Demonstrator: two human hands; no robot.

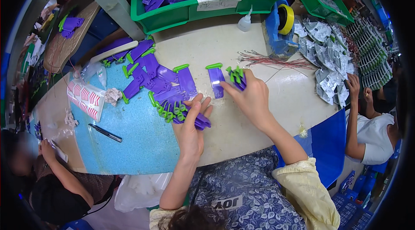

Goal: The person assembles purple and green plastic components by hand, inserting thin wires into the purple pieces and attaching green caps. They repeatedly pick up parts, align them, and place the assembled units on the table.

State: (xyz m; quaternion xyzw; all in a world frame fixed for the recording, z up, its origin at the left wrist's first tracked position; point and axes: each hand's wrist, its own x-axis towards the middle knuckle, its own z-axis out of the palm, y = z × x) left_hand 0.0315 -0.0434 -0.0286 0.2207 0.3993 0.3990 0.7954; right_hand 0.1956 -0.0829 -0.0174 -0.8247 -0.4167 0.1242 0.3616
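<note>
My left hand (190, 128) is closed around a bundle of flat purple plastic pieces with green rod-shaped ends (175, 111). To its right, my right hand (253, 98) grips a smaller bunch of the same kind (236, 78), green ends upward. One fingertip of that hand reaches the edge of a single purple piece (216, 84) lying on the table, its green rod at the far end. Another such piece (186, 81) lies just beyond my left fingers. A loose heap of them (149, 68) spreads to the left.
A green bin (181, 18) of similar pieces stands at the back. Nearby are a small dropper bottle (244, 22), a blue tape dispenser (276, 35), red wires (281, 61) and silvery packets (326, 57). A pen (105, 133) lies on the blue mat (134, 143). Other people work on both sides.
</note>
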